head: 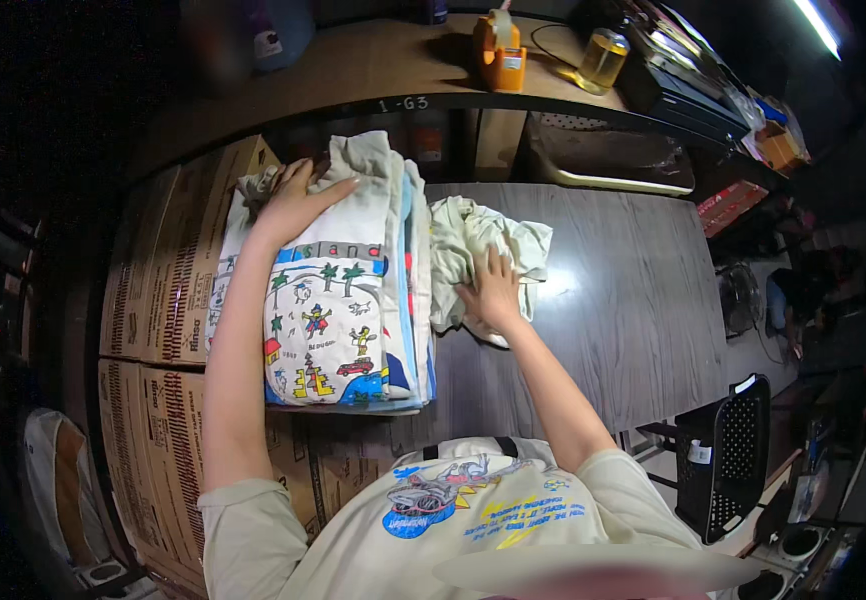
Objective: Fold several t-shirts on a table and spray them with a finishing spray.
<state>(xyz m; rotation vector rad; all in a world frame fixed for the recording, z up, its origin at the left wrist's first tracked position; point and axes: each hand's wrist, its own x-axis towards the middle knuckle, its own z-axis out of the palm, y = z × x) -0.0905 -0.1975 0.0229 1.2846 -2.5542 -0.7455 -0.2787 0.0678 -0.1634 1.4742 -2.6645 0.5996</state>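
Observation:
A tall stack of folded clothes [328, 300] stands on the left part of a dark wood-grain table [613, 300]. Its top piece is a white garment with a colourful cartoon print of palm trees, figures and a red vehicle. My left hand [294, 206] rests on the upper end of the stack, thumb spread, beside bunched grey-green cloth; its other fingertips are partly hidden. Right of the stack lies a crumpled pale green garment [463, 232]. My right hand [494, 292] presses on it with the fingers apart.
Cardboard cartons [170, 270] are piled along the table's left side. Behind the table, a shelf [388, 67] holds an orange tape dispenser [503, 56] and a bottle of yellow liquid [602, 60]. A black perforated basket [725, 457] stands at the right. Farther right, a person [785, 300] is dimly visible.

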